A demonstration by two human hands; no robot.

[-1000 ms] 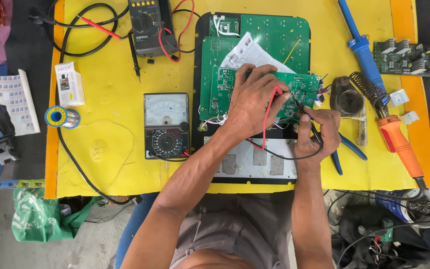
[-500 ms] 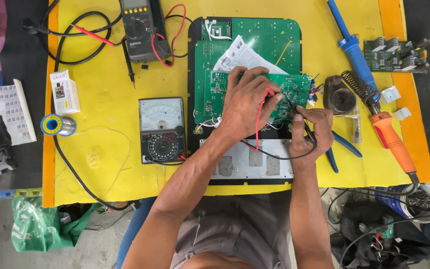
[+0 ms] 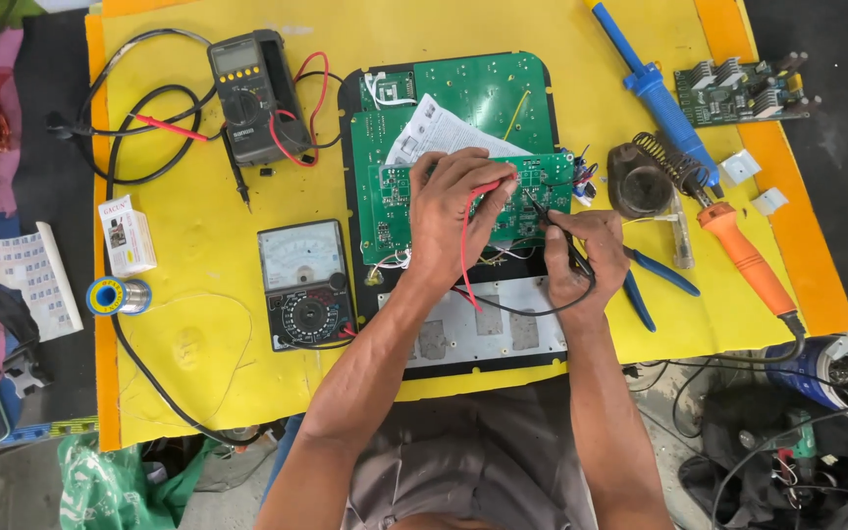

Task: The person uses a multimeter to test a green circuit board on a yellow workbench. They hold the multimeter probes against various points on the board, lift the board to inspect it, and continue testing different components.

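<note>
Green circuit board [image 3: 532, 191] lies at centre frame, propped over a larger green board [image 3: 483, 93] inside a black housing [image 3: 463, 358], with a folded printed leaflet [image 3: 434, 132] tucked between them. Left hand [image 3: 453, 211] is closed in a pinch on a red probe [image 3: 488, 186], its tip pressed to the small board. Right hand [image 3: 576, 255] is closed around a black probe [image 3: 542, 211], the tip touching the same board just right of the red one. Risk, as judged: the 2 tips sit near each other, so a slip could bridge adjacent joints; the propped board may rock under pressure, and the looping leads could snag. An analogue meter [image 3: 301, 285] sits left of the housing, a digital multimeter [image 3: 247, 93] at upper left, blue-handled pliers [image 3: 650, 285] just right of the right hand. Further right lie an orange soldering iron [image 3: 748, 260], a blue desoldering pump [image 3: 655, 83] and a 3rd small board [image 3: 738, 90]. A solder reel [image 3: 118, 294] and small box [image 3: 128, 236] occupy the left edge. Work surface is a yellow mat [image 3: 198, 363] with orange border; cluttered floor below, with cables and a green bag [image 3: 110, 486].
</note>
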